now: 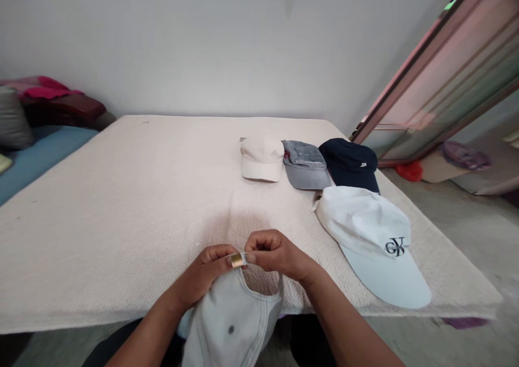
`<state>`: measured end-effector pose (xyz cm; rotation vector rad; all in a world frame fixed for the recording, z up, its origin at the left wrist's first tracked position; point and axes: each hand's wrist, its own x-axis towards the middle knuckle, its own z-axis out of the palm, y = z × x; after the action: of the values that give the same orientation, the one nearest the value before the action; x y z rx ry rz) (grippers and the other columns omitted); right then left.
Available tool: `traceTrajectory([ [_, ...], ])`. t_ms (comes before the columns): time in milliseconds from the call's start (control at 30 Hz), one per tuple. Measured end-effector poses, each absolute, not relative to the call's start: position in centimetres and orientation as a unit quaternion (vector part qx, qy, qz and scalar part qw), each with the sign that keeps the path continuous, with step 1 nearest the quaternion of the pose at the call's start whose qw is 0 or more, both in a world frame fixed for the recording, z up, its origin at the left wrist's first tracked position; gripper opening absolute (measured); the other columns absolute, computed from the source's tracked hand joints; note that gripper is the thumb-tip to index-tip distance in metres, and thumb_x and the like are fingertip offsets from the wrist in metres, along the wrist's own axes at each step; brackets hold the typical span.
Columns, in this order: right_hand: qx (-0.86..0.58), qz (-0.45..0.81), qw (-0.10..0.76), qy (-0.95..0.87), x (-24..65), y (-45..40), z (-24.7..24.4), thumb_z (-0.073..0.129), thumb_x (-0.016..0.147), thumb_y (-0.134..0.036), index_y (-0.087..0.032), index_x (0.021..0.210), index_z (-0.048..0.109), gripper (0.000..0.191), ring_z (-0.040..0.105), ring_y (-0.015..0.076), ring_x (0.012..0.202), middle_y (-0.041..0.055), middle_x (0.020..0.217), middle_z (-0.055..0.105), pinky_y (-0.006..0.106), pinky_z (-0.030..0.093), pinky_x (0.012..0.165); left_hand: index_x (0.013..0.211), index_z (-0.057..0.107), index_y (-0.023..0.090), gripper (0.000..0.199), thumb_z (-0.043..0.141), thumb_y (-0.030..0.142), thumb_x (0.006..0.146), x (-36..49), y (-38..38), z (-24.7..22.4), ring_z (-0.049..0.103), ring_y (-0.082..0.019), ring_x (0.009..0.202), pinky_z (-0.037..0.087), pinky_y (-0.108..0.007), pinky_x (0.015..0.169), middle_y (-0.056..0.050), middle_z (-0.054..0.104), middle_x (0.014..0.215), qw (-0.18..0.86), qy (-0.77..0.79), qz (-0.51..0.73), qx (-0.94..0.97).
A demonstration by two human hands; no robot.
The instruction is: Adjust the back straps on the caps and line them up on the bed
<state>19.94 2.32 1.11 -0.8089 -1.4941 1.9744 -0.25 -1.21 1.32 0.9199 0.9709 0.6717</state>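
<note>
A light grey cap (231, 324) hangs at the front edge of the table, its rear opening facing up. My left hand (208, 272) pinches its back strap beside the gold metal buckle (236, 260). On the buckle's other side, my right hand (275, 252) grips the strap between thumb and finger. Right of my hands lies a white cap (360, 215) with black letters and a pale brim. Behind it are a navy cap (348, 159), a grey cap (304, 159) and a cream cap (261, 153), side by side.
A cream cloth covers the table (121, 205). A pale wall (182, 48) stands behind it. Blue bedding (60, 140) and a grey cushion (14, 118) are at the left. Past the table's right side are a sliding door frame (409, 69) and a bin (441, 164).
</note>
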Motion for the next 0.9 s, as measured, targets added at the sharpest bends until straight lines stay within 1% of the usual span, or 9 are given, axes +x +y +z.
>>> traceTrajectory([
  [267, -0.289, 0.764, 0.224, -0.532, 20.0, 2.4, 0.6, 0.071, 0.075, -0.035, -0.014, 0.073, 0.062, 0.023, 0.033, 0.0034, 0.043, -0.0075, 0.051, 0.044, 0.016, 0.024, 0.039, 0.067, 0.066, 0.015, 0.021, 0.069, 0.035, 0.075, -0.1, -1.4, 0.9, 0.036, -0.007, 0.050, 0.027, -0.020, 0.050, 0.004, 0.049, 0.055, 0.754, 0.434, 0.299, 0.392],
  [400, -0.275, 0.784, 0.231, -0.506, 19.8, 2.3, 0.7, 0.071, 0.075, -0.035, -0.014, 0.074, 0.061, 0.023, 0.031, 0.0034, 0.043, -0.0077, 0.051, 0.044, 0.017, 0.024, 0.039, 0.069, 0.066, 0.014, 0.022, 0.067, 0.035, 0.076, 0.0, -1.4, 0.9, 0.034, -0.007, 0.049, 0.025, -0.020, 0.048, 0.004, 0.047, 0.054, 0.759, 0.429, 0.286, 0.398],
  [567, -0.281, 0.789, 0.240, -0.491, 19.5, 2.2, 0.8, 0.071, 0.075, -0.036, -0.015, 0.072, 0.059, 0.024, 0.030, 0.0035, 0.043, -0.0081, 0.050, 0.043, 0.017, 0.022, 0.039, 0.068, 0.065, 0.014, 0.022, 0.066, 0.034, 0.077, 0.0, -1.4, 1.0, 0.037, -0.008, 0.050, 0.027, -0.021, 0.049, 0.002, 0.049, 0.055, 0.759, 0.424, 0.301, 0.392],
  [667, -0.257, 0.809, 0.257, -0.462, 19.3, 2.1, 0.7, 0.072, 0.075, -0.036, -0.016, 0.081, 0.060, 0.024, 0.028, 0.0029, 0.041, -0.0086, 0.052, 0.045, 0.017, 0.020, 0.038, 0.068, 0.066, 0.014, 0.021, 0.066, 0.034, 0.077, 0.0, -1.5, 1.0, 0.039, -0.008, 0.049, 0.026, -0.021, 0.049, 0.003, 0.051, 0.054, 0.765, 0.421, 0.307, 0.378],
  [733, -0.231, 0.822, 0.263, -0.449, 19.1, 2.1, 0.7, 0.072, 0.075, -0.035, -0.017, 0.090, 0.060, 0.026, 0.028, 0.0027, 0.040, -0.0097, 0.053, 0.044, 0.018, 0.020, 0.038, 0.072, 0.068, 0.014, 0.019, 0.066, 0.032, 0.078, 0.0, -1.5, 1.0, 0.044, -0.009, 0.052, 0.030, -0.021, 0.052, 0.001, 0.056, 0.058, 0.776, 0.411, 0.304, 0.369],
  [833, -0.196, 0.833, 0.257, -0.449, 18.7, 1.9, 0.5, 0.074, 0.074, -0.031, -0.018, 0.101, 0.060, 0.033, 0.032, 0.0031, 0.040, -0.0106, 0.053, 0.043, 0.017, 0.023, 0.038, 0.080, 0.071, 0.014, 0.017, 0.067, 0.030, 0.077, 0.0, -1.6, 0.9, 0.050, -0.010, 0.056, 0.034, -0.022, 0.056, -0.002, 0.062, 0.065, 0.791, 0.402, 0.291, 0.358],
  [900, -0.187, 0.833, 0.256, -0.453, 18.6, 1.8, 0.5, 0.073, 0.074, -0.030, -0.019, 0.104, 0.060, 0.035, 0.035, 0.0035, 0.041, -0.0101, 0.055, 0.045, 0.017, 0.025, 0.038, 0.084, 0.071, 0.013, 0.016, 0.067, 0.027, 0.077, -0.1, -1.7, 0.8, 0.052, -0.012, 0.060, 0.036, -0.023, 0.058, -0.003, 0.063, 0.068, 0.795, 0.393, 0.289, 0.360],
])
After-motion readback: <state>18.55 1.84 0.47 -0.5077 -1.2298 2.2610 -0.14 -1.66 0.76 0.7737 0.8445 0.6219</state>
